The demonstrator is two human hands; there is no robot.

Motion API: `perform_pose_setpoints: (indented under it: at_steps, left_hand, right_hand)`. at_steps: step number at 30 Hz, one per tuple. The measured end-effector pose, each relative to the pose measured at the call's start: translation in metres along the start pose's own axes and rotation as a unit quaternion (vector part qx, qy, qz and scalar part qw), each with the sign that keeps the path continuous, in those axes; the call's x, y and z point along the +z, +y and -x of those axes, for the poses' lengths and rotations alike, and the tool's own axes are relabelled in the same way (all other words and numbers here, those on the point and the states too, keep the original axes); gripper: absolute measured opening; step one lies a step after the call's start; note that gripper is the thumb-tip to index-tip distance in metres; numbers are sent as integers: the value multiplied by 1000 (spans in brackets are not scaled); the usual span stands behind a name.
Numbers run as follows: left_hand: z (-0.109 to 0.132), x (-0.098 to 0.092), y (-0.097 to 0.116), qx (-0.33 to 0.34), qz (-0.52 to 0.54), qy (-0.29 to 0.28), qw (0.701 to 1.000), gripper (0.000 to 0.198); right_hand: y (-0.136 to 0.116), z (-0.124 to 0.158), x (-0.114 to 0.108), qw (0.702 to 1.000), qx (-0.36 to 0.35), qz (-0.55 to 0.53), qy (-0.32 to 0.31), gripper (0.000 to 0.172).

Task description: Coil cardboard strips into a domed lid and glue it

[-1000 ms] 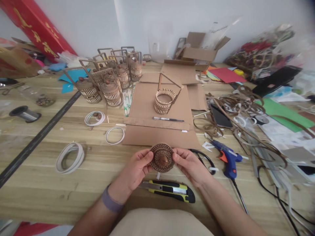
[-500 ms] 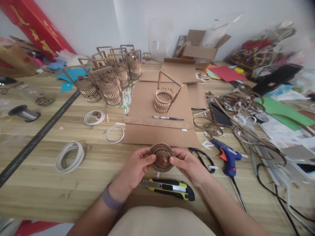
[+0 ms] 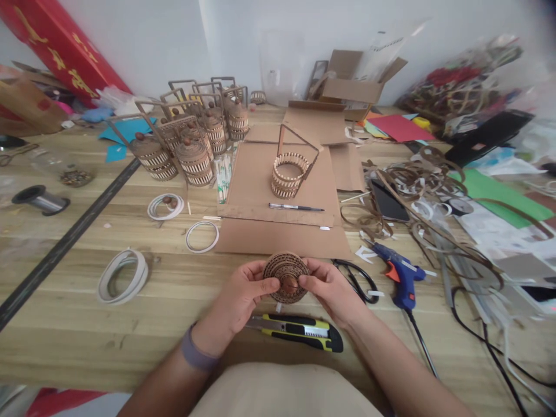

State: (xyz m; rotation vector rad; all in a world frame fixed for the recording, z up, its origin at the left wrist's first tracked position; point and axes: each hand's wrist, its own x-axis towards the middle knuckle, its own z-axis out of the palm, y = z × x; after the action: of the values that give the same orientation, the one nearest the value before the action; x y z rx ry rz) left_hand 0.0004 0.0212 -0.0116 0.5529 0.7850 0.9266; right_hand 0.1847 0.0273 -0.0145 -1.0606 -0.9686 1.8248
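Between my hands is a round lid of coiled corrugated cardboard (image 3: 284,263), with a brown wooden bead (image 3: 288,284) at its middle. My left hand (image 3: 243,295) grips the lid's left side, thumb on top by the bead. On the right side my right hand (image 3: 328,289) holds it, its thumb also touching near the bead. Just below lies a yellow and black utility knife (image 3: 299,332). Beyond the lid, a small open basket (image 3: 289,176) with a triangular handle stands on a cardboard sheet (image 3: 252,174), a pen (image 3: 296,207) in front of it.
A blue glue gun (image 3: 403,275) with its cord and black-handled scissors (image 3: 358,281) lie to the right. Tape rolls (image 3: 123,277) and a wire spool (image 3: 41,200) are on the left. Several lidded baskets (image 3: 193,159) stand at the back left. Cardboard strips (image 3: 428,174) tangle at the right.
My left thumb has slid slightly inward toward the bead. The hands and lid otherwise stay in place; the whole view has shifted a little.
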Motion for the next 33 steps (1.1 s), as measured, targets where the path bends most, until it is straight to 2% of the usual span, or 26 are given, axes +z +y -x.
perform_pose_setpoints:
  at_steps: [7, 13, 28, 33]
  left_hand:
    - [0, 1, -2, -1, -7, 31, 1000, 38]
    - [0, 0, -3, -7, -18, 49, 999, 38]
    - [-2, -3, -4, 3, -31, -4, 999, 39]
    - [-2, -2, -4, 17, -47, 8, 999, 38]
  right_hand:
    - [-5, 1, 3, 997, -54, 49, 5, 35]
    - [-5, 1, 3, 995, -59, 74, 8, 34]
    - [-3, 2, 4, 993, -74, 94, 12, 35]
    - [-4, 1, 4, 992, -73, 97, 25, 35]
